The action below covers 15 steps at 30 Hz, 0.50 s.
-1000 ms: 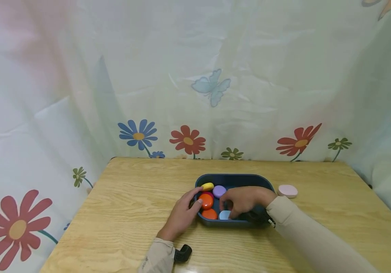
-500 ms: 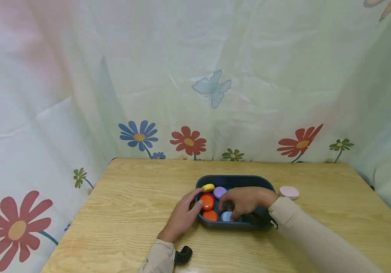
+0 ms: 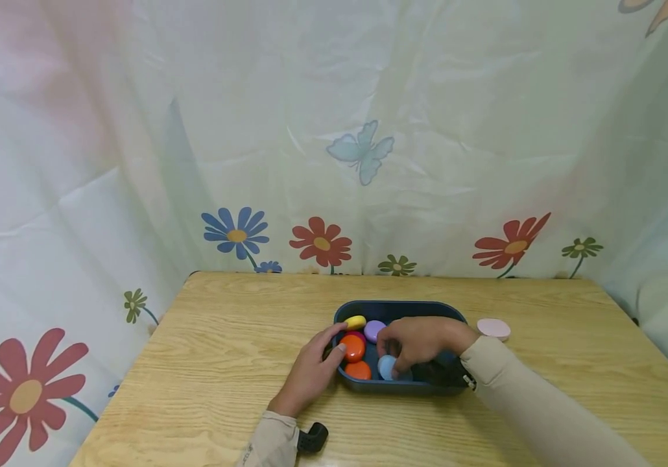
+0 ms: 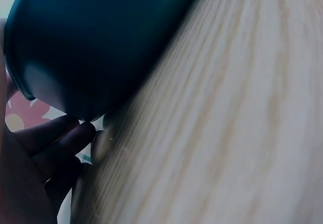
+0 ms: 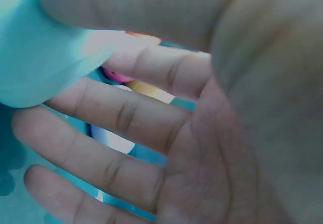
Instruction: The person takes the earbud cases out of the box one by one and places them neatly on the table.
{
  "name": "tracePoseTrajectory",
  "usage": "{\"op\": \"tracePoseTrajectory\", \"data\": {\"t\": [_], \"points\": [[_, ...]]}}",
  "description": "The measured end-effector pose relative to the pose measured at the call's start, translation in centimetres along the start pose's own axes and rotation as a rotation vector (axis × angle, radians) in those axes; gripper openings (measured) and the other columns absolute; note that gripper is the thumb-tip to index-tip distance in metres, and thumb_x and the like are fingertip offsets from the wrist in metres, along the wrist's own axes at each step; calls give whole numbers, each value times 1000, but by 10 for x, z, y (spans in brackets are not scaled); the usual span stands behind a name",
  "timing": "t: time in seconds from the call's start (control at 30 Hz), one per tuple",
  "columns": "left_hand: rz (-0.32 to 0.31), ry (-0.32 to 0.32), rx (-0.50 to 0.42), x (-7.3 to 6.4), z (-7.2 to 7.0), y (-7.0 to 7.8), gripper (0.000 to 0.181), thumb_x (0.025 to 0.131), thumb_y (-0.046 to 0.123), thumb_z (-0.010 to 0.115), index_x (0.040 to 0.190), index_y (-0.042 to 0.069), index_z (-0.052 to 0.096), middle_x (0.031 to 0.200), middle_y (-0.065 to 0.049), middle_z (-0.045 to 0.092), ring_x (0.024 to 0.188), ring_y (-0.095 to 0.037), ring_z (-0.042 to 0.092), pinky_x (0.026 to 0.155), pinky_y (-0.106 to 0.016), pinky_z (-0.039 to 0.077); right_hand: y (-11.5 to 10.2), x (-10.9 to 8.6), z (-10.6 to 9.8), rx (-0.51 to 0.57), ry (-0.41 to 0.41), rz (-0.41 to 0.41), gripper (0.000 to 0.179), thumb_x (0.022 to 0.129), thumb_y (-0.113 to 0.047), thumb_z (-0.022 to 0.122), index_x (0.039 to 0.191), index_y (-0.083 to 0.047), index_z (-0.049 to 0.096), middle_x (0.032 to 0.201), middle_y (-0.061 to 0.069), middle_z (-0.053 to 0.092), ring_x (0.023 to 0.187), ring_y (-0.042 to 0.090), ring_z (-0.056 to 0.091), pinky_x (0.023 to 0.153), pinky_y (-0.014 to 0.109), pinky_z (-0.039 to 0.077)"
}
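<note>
A dark blue tray (image 3: 404, 387) with rounded corners stands on the table in the head view. My left hand (image 3: 309, 373) grips its left end, thumb over the rim and fingers along the outer wall; in the left wrist view some fingers (image 4: 65, 143) touch its lower edge. Inside the tray, my right hand (image 3: 421, 338) pinches a light blue rounded disc (image 3: 387, 368) between thumb and fingers, tilted off the tray's floor. The right wrist view shows that disc (image 5: 45, 57) close up. Near it lie a purple disc (image 3: 375, 331), a yellow piece (image 3: 355, 322) and two orange pieces (image 3: 358, 370).
A crimson piece (image 3: 357, 335) shows partly behind the upper orange one. To the right of the tray, a pale pink oval piece (image 3: 494, 329) lies on the wooden table (image 3: 240, 337). A flowered curtain (image 3: 427, 162) hangs behind the table.
The light blue disc has tilted up in my right hand's pinch and shifted slightly right, showing more of its face. My left hand stays on the tray's left end.
</note>
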<state>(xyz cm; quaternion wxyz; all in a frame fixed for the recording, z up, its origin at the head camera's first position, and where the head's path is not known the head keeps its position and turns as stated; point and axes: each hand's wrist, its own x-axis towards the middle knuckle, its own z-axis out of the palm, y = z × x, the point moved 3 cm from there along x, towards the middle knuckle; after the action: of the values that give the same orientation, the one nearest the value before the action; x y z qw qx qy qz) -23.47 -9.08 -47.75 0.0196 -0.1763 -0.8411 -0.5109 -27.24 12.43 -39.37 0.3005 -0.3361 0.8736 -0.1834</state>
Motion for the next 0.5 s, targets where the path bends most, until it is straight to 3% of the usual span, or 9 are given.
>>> {"op": "tracePoseTrajectory", "data": {"t": [0.5], "points": [[-49,-19,-40,2,0,1,44,105,36,51,148,31,49,152,8,44,141,-20,39,115,-51,32,10,-6,-9,117,178,-112,28,88,-25,78,111,-16,65,95,-2,63,87,18,57,76,33,50]]}}
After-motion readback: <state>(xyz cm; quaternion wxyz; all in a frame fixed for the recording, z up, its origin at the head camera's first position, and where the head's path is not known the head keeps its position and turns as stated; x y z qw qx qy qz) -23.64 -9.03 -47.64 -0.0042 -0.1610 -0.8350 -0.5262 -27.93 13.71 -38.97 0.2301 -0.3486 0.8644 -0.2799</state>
